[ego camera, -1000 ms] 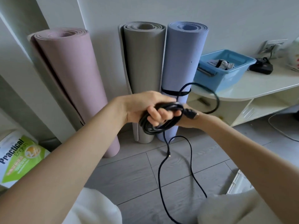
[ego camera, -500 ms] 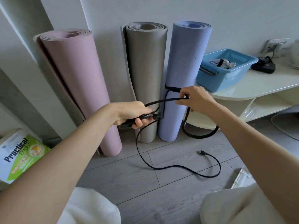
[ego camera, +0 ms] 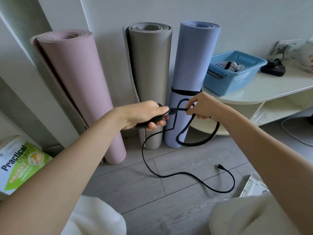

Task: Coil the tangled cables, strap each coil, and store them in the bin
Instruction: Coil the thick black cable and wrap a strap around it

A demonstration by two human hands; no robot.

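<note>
Thin black cable (ego camera: 169,175) trails loose on the near grey floor, plug end (ego camera: 219,166) right. Left hand (ego camera: 145,115) grips bunched cable turns; right hand (ego camera: 201,107) pinches a hanging loop. Far right: blue plastic bin (ego camera: 237,80) on the cream shelf (ego camera: 274,89).

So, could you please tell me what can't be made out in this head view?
- Blue bin contents: too small, partly hidden by its wall.
- Cable bundle in the left hand: fingers cover it.
- Black cable behind the right hand: hidden.
- White tray: mostly covered by the knee.
</note>
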